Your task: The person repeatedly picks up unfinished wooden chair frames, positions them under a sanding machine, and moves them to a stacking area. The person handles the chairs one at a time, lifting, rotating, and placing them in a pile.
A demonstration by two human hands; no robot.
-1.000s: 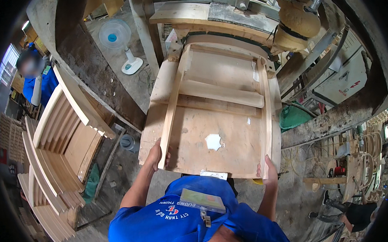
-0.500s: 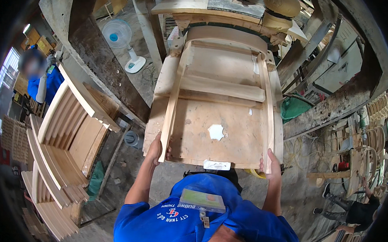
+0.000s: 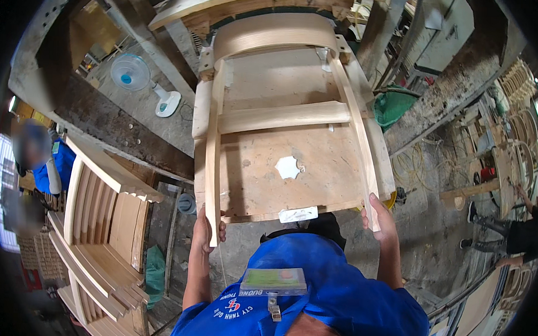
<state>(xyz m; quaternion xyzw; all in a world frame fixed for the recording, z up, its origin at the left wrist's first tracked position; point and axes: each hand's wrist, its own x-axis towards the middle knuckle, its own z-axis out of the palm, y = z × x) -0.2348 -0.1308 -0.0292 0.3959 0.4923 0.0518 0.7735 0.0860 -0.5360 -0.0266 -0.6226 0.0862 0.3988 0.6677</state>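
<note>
A pale wooden chair frame (image 3: 213,159) stretches away from me, with two long side posts, a curved top rail (image 3: 275,35) at the far end and a crossbar (image 3: 283,118) between the posts. My left hand (image 3: 202,231) is closed round the near end of the left post. The near end of the right post is gripped by my right hand (image 3: 382,220). Under the frame lies a flat wooden board (image 3: 253,194) with a white patch (image 3: 288,167) on it. Wooden blocks (image 3: 207,63) stand on the board outside the posts near the top rail.
Stacked curved wooden parts (image 3: 98,220) stand at my left, with a person in blue (image 3: 56,165) beyond. A white fan (image 3: 131,72) is on the floor past a steel beam (image 3: 126,141). A green bag (image 3: 395,107) hangs at right. Another person (image 3: 521,236) is far right.
The chair frame looks raised off the board, its top rail larger and higher in view, with both hands still on the posts. The whole view has also shifted.
</note>
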